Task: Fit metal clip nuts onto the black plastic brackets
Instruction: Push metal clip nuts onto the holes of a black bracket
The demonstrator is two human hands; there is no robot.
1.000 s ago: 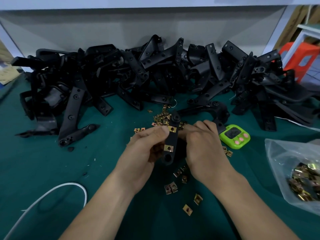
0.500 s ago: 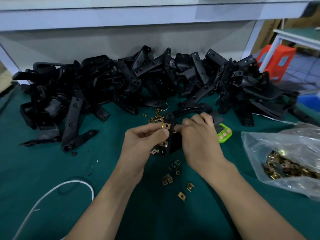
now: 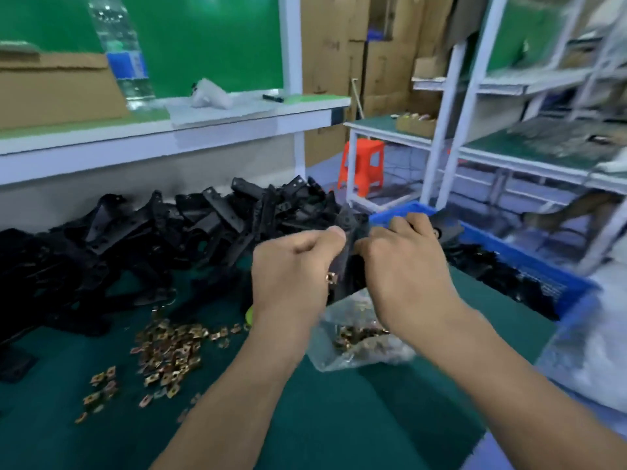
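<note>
Now | black bracket upright, raised above green table | clip nut on its lower part | left hand and right hand pinch it from either side | loose nuts, nut bag below

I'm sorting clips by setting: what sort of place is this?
Probably a small factory or assembly workshop: a big pile of identical black brackets and loose clip nuts on a green bench, with stacked cardboard boxes and white racks behind.
</note>
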